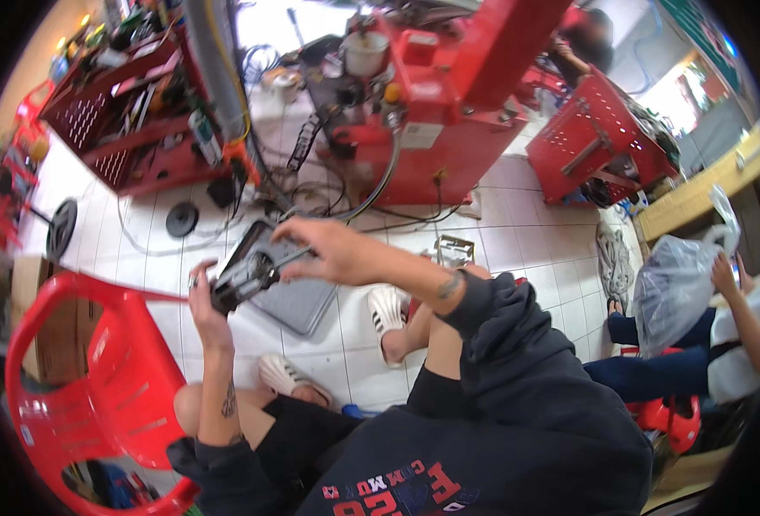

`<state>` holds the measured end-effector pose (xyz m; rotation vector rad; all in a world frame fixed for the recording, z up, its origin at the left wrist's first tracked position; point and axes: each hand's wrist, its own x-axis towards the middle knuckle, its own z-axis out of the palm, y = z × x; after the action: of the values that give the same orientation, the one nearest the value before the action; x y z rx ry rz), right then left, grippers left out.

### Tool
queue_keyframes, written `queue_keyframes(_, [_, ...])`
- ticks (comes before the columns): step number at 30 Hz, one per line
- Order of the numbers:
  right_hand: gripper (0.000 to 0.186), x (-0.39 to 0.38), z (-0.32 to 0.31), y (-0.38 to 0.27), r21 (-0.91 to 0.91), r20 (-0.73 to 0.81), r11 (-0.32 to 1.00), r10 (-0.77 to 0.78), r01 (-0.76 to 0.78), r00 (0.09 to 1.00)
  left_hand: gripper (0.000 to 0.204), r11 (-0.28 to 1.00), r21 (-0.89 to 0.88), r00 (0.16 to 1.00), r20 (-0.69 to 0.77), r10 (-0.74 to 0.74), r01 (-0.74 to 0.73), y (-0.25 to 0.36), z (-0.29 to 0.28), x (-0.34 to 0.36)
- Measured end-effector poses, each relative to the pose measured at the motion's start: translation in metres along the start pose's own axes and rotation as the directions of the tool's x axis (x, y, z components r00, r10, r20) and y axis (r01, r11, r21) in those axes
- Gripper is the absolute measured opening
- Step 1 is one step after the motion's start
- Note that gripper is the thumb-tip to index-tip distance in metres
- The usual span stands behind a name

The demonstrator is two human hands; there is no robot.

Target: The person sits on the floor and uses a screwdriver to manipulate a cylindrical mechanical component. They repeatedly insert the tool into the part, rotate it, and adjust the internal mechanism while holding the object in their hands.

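Note:
My left hand grips one end of a dark metal mechanical part, a compact block with a rounded end. It is held up in front of my knees, and its exact kind is unclear. On its right side my right hand has its fingers curled around a slim metal rod-like tool that meets the part's rounded end. Whether the rod is separate from the part, I cannot tell. Below both hands a shallow grey tray lies on the floor, partly hidden by the part and my right hand.
A red plastic chair stands close on my left. Ahead is a red machine with hoses and cables trailing across the white tiles. Red tool carts stand at either side. At right a seated person holds a clear plastic bag.

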<state>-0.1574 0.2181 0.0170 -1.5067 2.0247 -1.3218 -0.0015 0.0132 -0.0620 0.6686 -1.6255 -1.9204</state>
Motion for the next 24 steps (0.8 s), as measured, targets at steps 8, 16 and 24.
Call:
queue_keyframes(8, [0.025,-0.006,-0.014,-0.015,-0.260,-0.050,0.964,0.037,-0.049,0.998,0.037,0.999,-0.011,0.995,0.098,0.034,-0.033,0.023,0.021,-0.013])
queue_keyframes(16, [0.031,-0.008,-0.011,-0.004,-0.057,-0.005,0.997,-0.042,0.041,0.999,0.039,0.999,0.009,0.989,0.142,-0.036,0.035,0.009,0.020,-0.005])
queue_keyframes(24, [0.040,-0.023,-0.016,-0.007,-0.073,-0.090,0.996,0.037,-0.044,0.995,0.038,0.991,0.002,0.990,0.049,-0.132,0.132,-0.007,0.023,-0.005])
